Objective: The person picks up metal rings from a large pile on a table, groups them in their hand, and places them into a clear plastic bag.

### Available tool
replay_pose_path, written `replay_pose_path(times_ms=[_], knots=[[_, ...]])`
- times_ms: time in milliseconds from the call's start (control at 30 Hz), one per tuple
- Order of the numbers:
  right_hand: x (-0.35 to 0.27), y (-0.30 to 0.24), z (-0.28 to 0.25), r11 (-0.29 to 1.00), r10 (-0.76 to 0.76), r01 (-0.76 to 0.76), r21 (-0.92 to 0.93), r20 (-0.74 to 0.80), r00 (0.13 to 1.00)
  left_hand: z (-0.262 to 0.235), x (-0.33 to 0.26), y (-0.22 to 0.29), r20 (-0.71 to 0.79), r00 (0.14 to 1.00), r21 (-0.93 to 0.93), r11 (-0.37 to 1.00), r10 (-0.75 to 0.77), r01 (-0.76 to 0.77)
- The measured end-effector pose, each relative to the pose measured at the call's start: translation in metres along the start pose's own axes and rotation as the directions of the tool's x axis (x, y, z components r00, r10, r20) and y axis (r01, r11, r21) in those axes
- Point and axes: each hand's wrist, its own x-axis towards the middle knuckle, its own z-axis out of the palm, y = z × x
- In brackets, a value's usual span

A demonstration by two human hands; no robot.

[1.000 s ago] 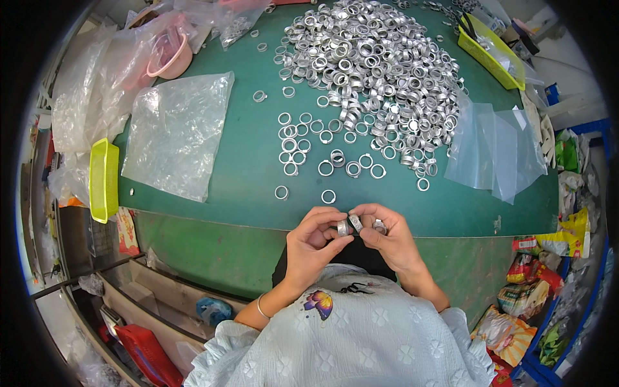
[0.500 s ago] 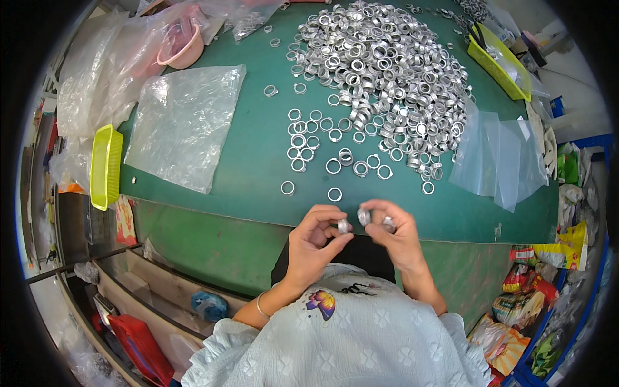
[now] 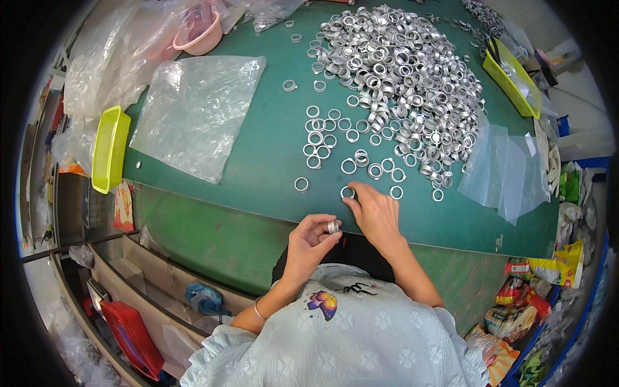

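Note:
My left hand (image 3: 311, 240) is closed just off the table's near edge, pinching a silver metal ring (image 3: 333, 226) between thumb and fingers. Over the table edge reaches my right hand (image 3: 376, 211), its thumb and forefinger on a second metal ring (image 3: 347, 192) that lies on the green tabletop. Another loose ring (image 3: 396, 192) rests just to the right of that hand. Beyond both hands lies a loose group of similar rings (image 3: 314, 138), several with a small tab on the rim. A large heap of rings (image 3: 393, 71) covers the far right part of the table.
A clear plastic sheet (image 3: 200, 116) lies on the table's left, beside a yellow-green basket (image 3: 108, 151). Clear bags (image 3: 500, 171) lie at the right, near another yellow-green basket (image 3: 512, 80). A pink basin (image 3: 201, 40) stands far left. The green table (image 3: 258, 187) ends before me.
My right hand has moved from beside my left hand out onto the table, to the lying ring. A ring now rests to its right. The view has shifted slightly.

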Motion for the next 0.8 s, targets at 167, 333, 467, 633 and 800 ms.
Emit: replay_pose_path(times_ms=[167,333,467,633,800], knots=[[-0.003,0.0,-0.006,0.93,0.232,-0.228,0.288,0.021,0.972,0.0,0.007,0.003,-0.04,0.996,-0.032,0.996,0.078,-0.079],[-0.011,-0.005,-0.005,0.966,0.221,-0.213,0.149,-0.044,0.974,0.002,0.026,-0.019,-0.15,0.962,0.007,0.973,0.227,-0.229],[-0.029,-0.001,0.002,0.952,0.066,0.004,0.305,-0.218,0.974,-0.002,0.02,-0.028,-0.273,0.91,0.008,0.947,0.312,-0.322],[-0.102,0.017,0.023,0.926,-0.209,0.146,0.348,0.149,0.967,-0.024,-0.007,-0.039,-0.261,0.897,0.089,0.934,0.357,-0.346],[-0.118,0.043,0.062,0.989,0.126,-0.067,-0.135,0.496,0.859,-0.038,-0.019,-0.041,-0.284,0.902,0.044,0.944,0.326,-0.328]])
